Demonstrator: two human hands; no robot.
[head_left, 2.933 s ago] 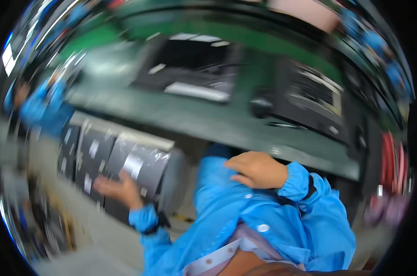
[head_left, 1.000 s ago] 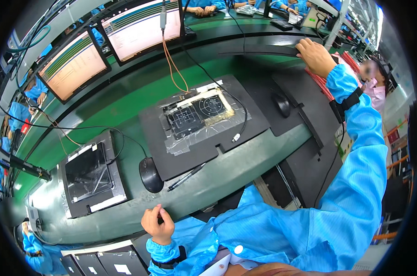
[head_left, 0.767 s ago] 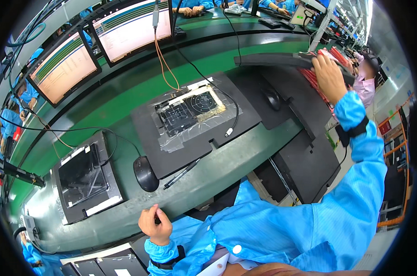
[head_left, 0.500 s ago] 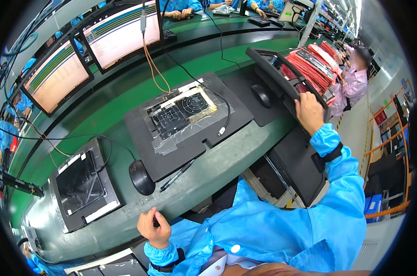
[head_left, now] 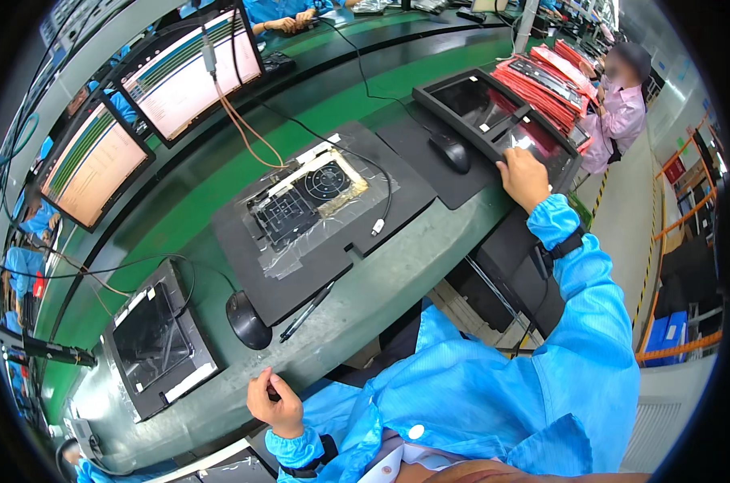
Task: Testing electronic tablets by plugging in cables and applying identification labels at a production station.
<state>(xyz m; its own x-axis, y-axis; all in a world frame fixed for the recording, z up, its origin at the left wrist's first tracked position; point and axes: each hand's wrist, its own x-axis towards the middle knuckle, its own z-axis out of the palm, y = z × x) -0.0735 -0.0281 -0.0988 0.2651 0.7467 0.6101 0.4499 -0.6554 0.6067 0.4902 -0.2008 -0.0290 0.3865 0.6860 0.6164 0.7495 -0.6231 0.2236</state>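
My right hand [head_left: 526, 179] grips the near rim of a black two-compartment tray [head_left: 494, 150] at the right of the bench. Dark glossy panels with small white tabs lie in its compartments. My left hand [head_left: 275, 405] hovers by the bench's front edge with its fingers loosely curled in, and no thing shows in it. Beyond it are a black mouse [head_left: 248, 320] and a pen [head_left: 307, 312]. In the middle lies a black mat [head_left: 300, 278] bearing a taped-down black-and-white fixture [head_left: 304, 201].
A taped black pad with a dark glossy panel [head_left: 151, 332] lies at left. Two monitors [head_left: 189, 74] stand behind. A second mouse [head_left: 449, 151] sits beside the tray. Red-edged sleeves [head_left: 542, 79] are stacked behind it. A loose cable [head_left: 378, 228] crosses the mat. A person in pink [head_left: 618, 113] stands at right.
The tray has come down from a tilted position to lie flatter, showing its panels, with my right hand still on its rim. The view has shifted slightly; my left hand keeps its pose.
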